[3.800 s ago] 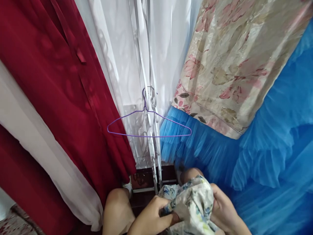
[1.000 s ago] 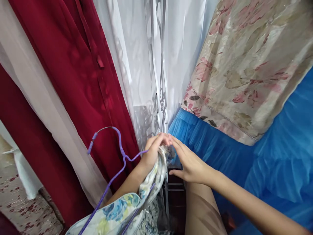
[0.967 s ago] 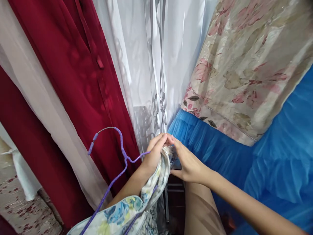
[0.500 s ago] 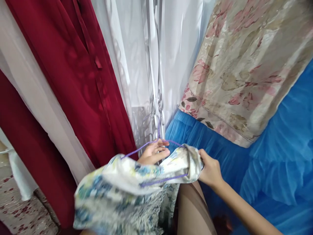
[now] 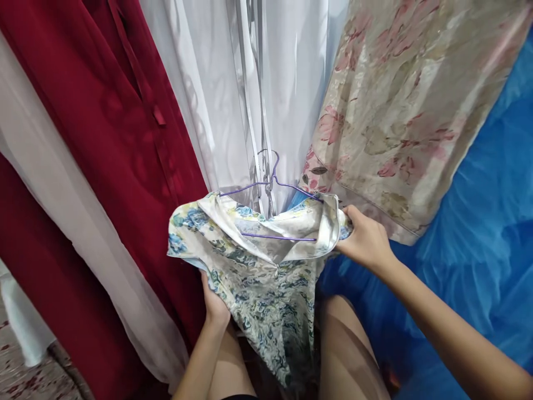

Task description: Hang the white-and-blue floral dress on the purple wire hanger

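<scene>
A white dress with blue and yellow flowers (image 5: 266,300) hangs on a thin purple wire hanger (image 5: 283,238), its neckline open and a small zipper pull (image 5: 276,270) at the centre. The hanger's hook (image 5: 276,161) stands up in front of the white cloth. My right hand (image 5: 366,236) is closed on the dress's right shoulder, by the hanger's end. Lower on the left, my left hand (image 5: 215,303) grips the side of the dress under the sleeve; some of its fingers are hidden behind the fabric.
Long dark red garments (image 5: 137,166) hang at the left, with white cloth and straps (image 5: 287,72) in the middle. To the right are a beige floral garment (image 5: 400,128) and blue tulle (image 5: 466,266). My bare legs (image 5: 345,344) are below the dress.
My left hand has gone from behind the neckline, near the hanger's top, down to the dress's left side. The dress is now spread wider and sits higher, with the hook in plain view.
</scene>
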`<state>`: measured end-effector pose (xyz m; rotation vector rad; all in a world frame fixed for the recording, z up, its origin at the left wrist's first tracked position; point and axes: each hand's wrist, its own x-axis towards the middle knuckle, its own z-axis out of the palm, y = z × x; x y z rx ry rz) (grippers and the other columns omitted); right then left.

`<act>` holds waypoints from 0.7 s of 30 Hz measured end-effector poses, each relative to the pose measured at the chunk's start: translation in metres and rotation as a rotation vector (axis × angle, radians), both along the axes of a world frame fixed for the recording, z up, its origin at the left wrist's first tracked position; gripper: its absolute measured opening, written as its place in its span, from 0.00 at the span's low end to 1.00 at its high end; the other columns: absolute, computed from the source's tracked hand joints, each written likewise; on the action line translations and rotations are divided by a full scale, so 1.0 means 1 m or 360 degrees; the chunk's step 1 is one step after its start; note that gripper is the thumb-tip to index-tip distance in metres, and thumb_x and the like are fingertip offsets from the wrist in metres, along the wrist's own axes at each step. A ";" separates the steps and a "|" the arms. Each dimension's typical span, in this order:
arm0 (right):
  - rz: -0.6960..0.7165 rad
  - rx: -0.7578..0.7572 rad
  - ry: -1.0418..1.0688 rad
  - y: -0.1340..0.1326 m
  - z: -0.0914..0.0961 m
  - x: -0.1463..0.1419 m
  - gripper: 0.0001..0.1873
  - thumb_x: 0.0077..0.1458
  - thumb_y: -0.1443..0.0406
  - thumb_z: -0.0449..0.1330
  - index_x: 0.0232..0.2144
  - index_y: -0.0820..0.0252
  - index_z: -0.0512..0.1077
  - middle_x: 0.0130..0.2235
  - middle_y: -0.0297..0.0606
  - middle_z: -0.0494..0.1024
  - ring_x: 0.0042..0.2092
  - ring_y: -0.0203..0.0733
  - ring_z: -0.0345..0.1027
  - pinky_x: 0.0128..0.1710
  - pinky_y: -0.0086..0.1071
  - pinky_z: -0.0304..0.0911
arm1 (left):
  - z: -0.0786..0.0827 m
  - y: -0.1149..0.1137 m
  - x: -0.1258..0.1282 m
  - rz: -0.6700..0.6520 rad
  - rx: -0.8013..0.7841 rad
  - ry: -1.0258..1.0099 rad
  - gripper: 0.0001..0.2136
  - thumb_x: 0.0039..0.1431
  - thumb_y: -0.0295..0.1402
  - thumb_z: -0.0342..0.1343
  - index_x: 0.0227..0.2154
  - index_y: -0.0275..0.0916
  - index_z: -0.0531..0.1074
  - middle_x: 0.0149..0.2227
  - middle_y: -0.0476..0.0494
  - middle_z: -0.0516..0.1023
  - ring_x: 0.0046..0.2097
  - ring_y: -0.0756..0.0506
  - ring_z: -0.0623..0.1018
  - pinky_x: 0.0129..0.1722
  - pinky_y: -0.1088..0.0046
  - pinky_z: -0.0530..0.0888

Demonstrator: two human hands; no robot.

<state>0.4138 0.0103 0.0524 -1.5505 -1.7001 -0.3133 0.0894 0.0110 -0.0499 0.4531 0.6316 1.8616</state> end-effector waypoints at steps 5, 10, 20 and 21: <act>0.0532 0.0365 0.0028 -0.008 -0.028 0.003 0.31 0.46 0.62 0.65 0.53 0.58 0.67 0.50 0.48 0.76 0.50 0.58 0.72 0.50 0.46 0.65 | -0.042 -0.036 0.017 0.0269 -0.0318 0.0168 0.20 0.63 0.47 0.55 0.50 0.40 0.76 0.55 0.40 0.79 0.65 0.38 0.69 0.67 0.60 0.63; 0.0310 0.0746 0.0837 -0.039 -0.085 -0.041 0.26 0.56 0.61 0.64 0.56 0.57 0.68 0.58 0.52 0.70 0.61 0.61 0.62 0.61 0.55 0.55 | -0.048 -0.058 0.032 0.0363 -0.0524 0.0470 0.18 0.55 0.31 0.66 0.49 0.41 0.75 0.56 0.41 0.78 0.62 0.38 0.73 0.65 0.58 0.66; 0.1131 -0.0651 0.2016 -0.072 -0.173 -0.171 0.22 0.68 0.49 0.51 0.28 0.56 0.67 0.25 0.32 0.70 0.29 0.41 0.63 0.32 0.33 0.59 | -0.032 -0.087 0.035 0.0203 -0.0589 0.0514 0.18 0.55 0.33 0.67 0.49 0.39 0.75 0.50 0.38 0.82 0.57 0.35 0.78 0.59 0.56 0.74; 0.1115 -0.0623 0.2030 -0.071 -0.169 -0.173 0.23 0.68 0.48 0.51 0.26 0.56 0.65 0.24 0.32 0.69 0.28 0.40 0.62 0.32 0.33 0.59 | -0.031 -0.090 0.035 0.0186 -0.0600 0.0539 0.18 0.56 0.33 0.67 0.50 0.40 0.75 0.52 0.38 0.81 0.58 0.35 0.78 0.59 0.56 0.74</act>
